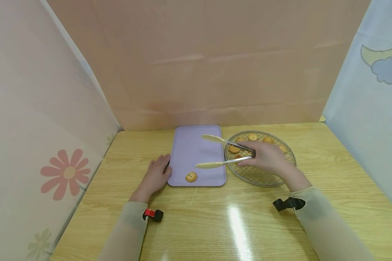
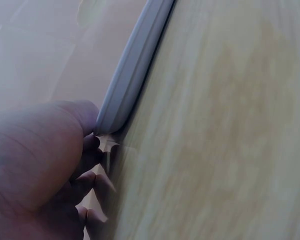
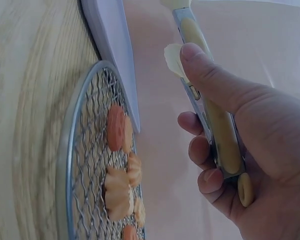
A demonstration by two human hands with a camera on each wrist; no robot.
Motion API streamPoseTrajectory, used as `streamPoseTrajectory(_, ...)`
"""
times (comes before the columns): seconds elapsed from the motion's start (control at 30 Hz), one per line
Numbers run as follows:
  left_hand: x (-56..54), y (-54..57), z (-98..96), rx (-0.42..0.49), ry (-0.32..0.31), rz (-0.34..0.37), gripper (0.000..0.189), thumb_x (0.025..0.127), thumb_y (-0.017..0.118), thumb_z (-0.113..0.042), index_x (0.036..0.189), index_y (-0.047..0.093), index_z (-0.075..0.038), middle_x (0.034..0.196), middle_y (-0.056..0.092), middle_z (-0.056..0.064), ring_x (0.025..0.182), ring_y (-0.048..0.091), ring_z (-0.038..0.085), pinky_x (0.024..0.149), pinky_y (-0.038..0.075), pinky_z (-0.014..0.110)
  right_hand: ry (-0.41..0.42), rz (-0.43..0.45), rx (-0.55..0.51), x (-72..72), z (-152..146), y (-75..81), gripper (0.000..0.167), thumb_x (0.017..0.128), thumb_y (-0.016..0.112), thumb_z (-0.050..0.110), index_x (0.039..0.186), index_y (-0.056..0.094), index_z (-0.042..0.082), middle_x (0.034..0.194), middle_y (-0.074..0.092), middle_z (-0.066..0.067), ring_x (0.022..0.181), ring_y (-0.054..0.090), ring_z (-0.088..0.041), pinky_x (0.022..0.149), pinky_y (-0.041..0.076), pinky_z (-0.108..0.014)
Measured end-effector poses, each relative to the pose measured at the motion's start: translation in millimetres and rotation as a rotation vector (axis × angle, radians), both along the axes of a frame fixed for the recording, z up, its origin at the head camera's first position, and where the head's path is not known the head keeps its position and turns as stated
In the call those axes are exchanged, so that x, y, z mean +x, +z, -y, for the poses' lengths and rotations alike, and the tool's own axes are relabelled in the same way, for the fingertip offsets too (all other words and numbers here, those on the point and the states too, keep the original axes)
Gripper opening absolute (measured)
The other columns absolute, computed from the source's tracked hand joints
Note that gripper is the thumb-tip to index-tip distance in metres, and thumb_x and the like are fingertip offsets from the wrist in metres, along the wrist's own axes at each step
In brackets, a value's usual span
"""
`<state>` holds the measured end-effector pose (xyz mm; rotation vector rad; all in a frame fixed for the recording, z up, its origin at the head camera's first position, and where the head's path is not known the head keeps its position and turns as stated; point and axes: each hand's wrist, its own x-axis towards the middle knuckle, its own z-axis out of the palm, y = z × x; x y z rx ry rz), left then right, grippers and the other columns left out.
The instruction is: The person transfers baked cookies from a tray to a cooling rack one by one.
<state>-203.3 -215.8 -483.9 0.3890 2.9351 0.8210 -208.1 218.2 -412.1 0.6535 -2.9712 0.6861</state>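
My right hand [image 1: 270,157] grips a pair of metal tongs [image 1: 211,165] with cream-coloured tips, held above the right side of the lilac tray [image 1: 196,145]. The tongs' arms are spread apart, with nothing between the tips. In the right wrist view, the thumb lies along one arm of the tongs [image 3: 225,140] and curled fingers are on the other. One round cookie [image 1: 191,177] lies near the tray's front left. At the tray's left edge rests my left hand [image 1: 154,177], its thumb touching the rim [image 2: 127,70] and its fingers on the table.
A round wire mesh rack [image 1: 259,177] stands right of the tray, bearing several cookies [image 3: 119,192], partly hidden by my right hand. The wooden table [image 1: 196,224] meets a tan backdrop [image 1: 209,72] behind and patterned cloths at both sides.
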Motion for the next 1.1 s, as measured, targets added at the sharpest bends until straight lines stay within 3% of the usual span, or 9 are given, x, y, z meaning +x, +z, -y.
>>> streamPoseTrajectory(0.07,0.1,0.1,1.1,-0.009,-0.002,-0.001,0.060,0.114,0.054,-0.020,0.168,0.040,0.004,0.173,0.040,0.021,0.165,0.027,0.041,0.134,0.009,0.064,0.009,-0.011,0.006,0.1,4.8,-0.8,0.084,0.084,0.096,0.049,0.158,0.064,0.023,0.080,0.067,0.002,0.057,0.037,-0.012,0.054,0.034,-0.034)
streamPoseTrajectory(0.13,0.1,-0.4,2.1,-0.011,-0.002,-0.002,0.061,0.114,0.055,-0.020,0.168,0.040,0.004,0.173,0.040,0.021,0.165,0.027,0.041,0.134,0.009,0.064,0.020,-0.018,0.017,0.0,9.0,-1.6,0.085,0.084,0.095,0.051,0.158,0.064,0.023,0.105,0.079,-0.004,0.058,0.043,-0.012,0.054,0.037,-0.035)
streamPoseTrajectory(0.23,-0.2,-1.6,3.1,0.001,-0.001,-0.011,0.060,0.114,0.054,-0.019,0.167,0.040,0.004,0.173,0.040,0.022,0.165,0.027,0.042,0.134,0.009,0.064,0.032,-0.023,0.037,0.0,14.2,-2.3,0.085,0.084,0.094,0.053,0.158,0.064,0.023,0.139,0.076,-0.008,0.065,0.053,-0.012,0.057,0.043,-0.035)
streamPoseTrajectory(0.33,-1.4,-5.6,4.9,0.023,-0.011,-0.049,0.059,0.113,0.053,-0.019,0.166,0.042,0.006,0.171,0.043,0.024,0.163,0.029,0.045,0.133,0.011,0.066,0.044,-0.037,0.051,0.6,18.1,-2.3,0.083,0.084,0.095,0.052,0.156,0.066,0.023,0.140,0.076,-0.008,0.071,0.059,-0.012,0.059,0.047,-0.035)
streamPoseTrajectory(0.47,-3.1,-10.0,6.6,0.057,-0.025,-0.088,0.059,0.112,0.054,-0.020,0.164,0.045,0.007,0.168,0.045,0.026,0.161,0.032,0.048,0.131,0.013,0.070,0.059,-0.058,0.060,2.4,22.6,-2.9,0.081,0.082,0.096,0.050,0.153,0.068,0.023,0.126,0.080,-0.005,0.067,0.058,-0.012,0.056,0.046,-0.035)
streamPoseTrajectory(0.73,0.1,-3.4,4.9,0.049,-0.026,-0.083,0.058,0.113,0.052,-0.020,0.163,0.045,0.008,0.168,0.045,0.027,0.161,0.032,0.048,0.132,0.013,0.069,0.074,-0.074,0.069,7.2,31.3,-5.6,0.076,0.083,0.096,0.048,0.150,0.071,0.022,0.102,0.079,0.004,0.070,0.062,-0.009,0.054,0.044,-0.033)
streamPoseTrajectory(0.87,0.7,0.0,4.7,0.043,-0.019,-0.064,0.059,0.112,0.053,-0.019,0.164,0.045,0.007,0.169,0.045,0.027,0.162,0.031,0.047,0.132,0.013,0.069,0.082,-0.092,0.068,8.2,34.5,-6.8,0.072,0.082,0.097,0.046,0.147,0.074,0.022,0.106,0.081,0.003,0.074,0.065,-0.009,0.056,0.047,-0.034)
streamPoseTrajectory(0.93,-2.4,-7.6,7.9,0.049,-0.028,-0.086,0.059,0.113,0.052,-0.022,0.164,0.045,0.007,0.168,0.046,0.026,0.162,0.032,0.047,0.132,0.013,0.069,0.083,-0.085,0.065,8.9,36.2,-7.0,0.071,0.083,0.097,0.045,0.146,0.075,0.022,0.107,0.082,0.003,0.073,0.064,-0.009,0.057,0.047,-0.034)
streamPoseTrajectory(1.1,-5.7,-13.0,10.4,0.047,-0.029,-0.088,0.059,0.113,0.053,-0.022,0.164,0.045,0.006,0.169,0.046,0.026,0.162,0.032,0.047,0.132,0.013,0.069,0.078,-0.057,0.063,11.6,40.1,-7.7,0.070,0.085,0.096,0.046,0.148,0.074,0.024,0.124,0.081,0.000,0.084,0.071,-0.013,0.065,0.053,-0.040)
